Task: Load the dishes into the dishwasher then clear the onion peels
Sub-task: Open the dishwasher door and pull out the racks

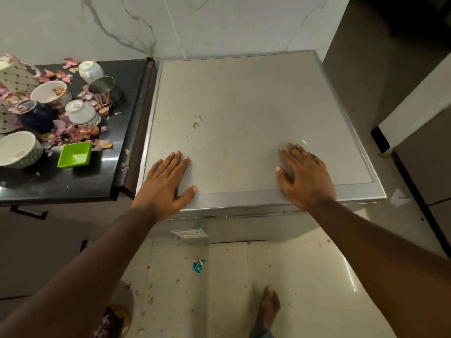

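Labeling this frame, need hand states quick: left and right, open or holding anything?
Left hand: open, flat on the dishwasher top, holding nothing.
Right hand: open, flat on the same top, holding nothing.

A black desk (pixel 127 98) stands just left of the grey dishwasher (pixel 244 113), their edges touching. On the desk, peels (pixel 80 131) lie scattered among the dishes. A green tub (pixel 75 154) sits nearest the dishwasher at the front. Behind it stands an upturned white cup (pixel 81 113), then a tipped steel cup (pixel 102 86) and another white cup (pixel 89 69) at the back. Further from the dishwasher are a bowl (pixel 50 91), a dark mug (pixel 36 113), a patterned jug (pixel 17 74) and a large bowl (pixel 18 148). Both hands lie flat on the dishwasher top, left hand (pixel 163 184) and right hand (pixel 305 174). On the floor (pixel 280 264) before the dishwasher lie a teal wrapper (pixel 199 265) and specks.
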{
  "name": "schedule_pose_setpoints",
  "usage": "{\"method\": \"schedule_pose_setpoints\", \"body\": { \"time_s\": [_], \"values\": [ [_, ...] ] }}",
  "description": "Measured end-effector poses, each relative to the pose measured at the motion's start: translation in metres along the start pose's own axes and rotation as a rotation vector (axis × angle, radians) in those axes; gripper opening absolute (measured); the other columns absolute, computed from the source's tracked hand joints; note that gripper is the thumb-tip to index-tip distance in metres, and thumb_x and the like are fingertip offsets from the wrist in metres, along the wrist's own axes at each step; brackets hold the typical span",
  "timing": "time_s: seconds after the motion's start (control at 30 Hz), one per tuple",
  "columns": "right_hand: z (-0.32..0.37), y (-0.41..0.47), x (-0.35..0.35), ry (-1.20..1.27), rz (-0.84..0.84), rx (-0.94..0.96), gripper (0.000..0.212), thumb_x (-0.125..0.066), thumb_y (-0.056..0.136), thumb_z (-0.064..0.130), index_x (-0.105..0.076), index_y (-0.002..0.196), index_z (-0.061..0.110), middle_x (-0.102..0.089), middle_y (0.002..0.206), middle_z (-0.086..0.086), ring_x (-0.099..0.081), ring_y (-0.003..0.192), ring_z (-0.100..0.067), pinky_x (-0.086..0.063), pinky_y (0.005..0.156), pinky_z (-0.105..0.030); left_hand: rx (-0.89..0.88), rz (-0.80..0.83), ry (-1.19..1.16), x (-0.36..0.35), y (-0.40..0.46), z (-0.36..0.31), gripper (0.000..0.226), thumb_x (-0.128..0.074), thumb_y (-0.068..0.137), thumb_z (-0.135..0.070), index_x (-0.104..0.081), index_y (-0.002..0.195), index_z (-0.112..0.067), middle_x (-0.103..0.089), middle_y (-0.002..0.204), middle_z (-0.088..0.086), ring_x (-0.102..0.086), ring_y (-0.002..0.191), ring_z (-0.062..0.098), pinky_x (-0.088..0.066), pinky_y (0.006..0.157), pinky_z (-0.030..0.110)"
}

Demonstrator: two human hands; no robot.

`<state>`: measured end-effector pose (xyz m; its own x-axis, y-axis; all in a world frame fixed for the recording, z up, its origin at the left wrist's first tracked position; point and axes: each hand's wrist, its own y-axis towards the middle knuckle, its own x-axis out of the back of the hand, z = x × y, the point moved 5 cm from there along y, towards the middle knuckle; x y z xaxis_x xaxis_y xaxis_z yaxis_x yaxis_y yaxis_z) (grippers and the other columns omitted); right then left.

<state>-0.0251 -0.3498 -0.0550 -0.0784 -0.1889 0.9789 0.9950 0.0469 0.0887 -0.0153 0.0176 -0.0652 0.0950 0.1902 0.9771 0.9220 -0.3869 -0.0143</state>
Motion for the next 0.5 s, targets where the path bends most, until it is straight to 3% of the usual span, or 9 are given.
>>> {"method": "schedule_pose_setpoints", "body": {
  "time_s": [0.17, 0.5],
  "values": [
    [0.0, -0.003, 0.002, 0.045, -0.031, 0.014, 0.063, -0.035, 0.106, 0.055, -0.04, 0.161, 0.025, -0.033, 0.17, 0.0, -0.026, 0.158, -0.017, -0.022, 0.129, -0.04, -0.004, 0.017, 0.087, -0.004, -0.004, -0.01, 0.097, -0.017, 0.096, -0.081, 0.003, 0.169, -0.02, 0.01, 0.176, 0.006, 0.016, 0.162, 0.017, 0.001, 0.132, 0.047],
    [-0.003, -0.005, -0.001, 0.092, -0.126, 0.014, 0.057, -0.039, 0.107, 0.053, -0.053, 0.153, 0.021, -0.045, 0.163, -0.003, -0.038, 0.153, -0.021, -0.03, 0.126, -0.041, -0.04, -0.026, 0.191, -0.01, -0.003, -0.012, 0.095, -0.009, 0.095, -0.082, 0.006, 0.168, -0.024, 0.008, 0.176, 0.005, 0.011, 0.162, 0.017, 0.0, 0.132, 0.048]
  ]
}}
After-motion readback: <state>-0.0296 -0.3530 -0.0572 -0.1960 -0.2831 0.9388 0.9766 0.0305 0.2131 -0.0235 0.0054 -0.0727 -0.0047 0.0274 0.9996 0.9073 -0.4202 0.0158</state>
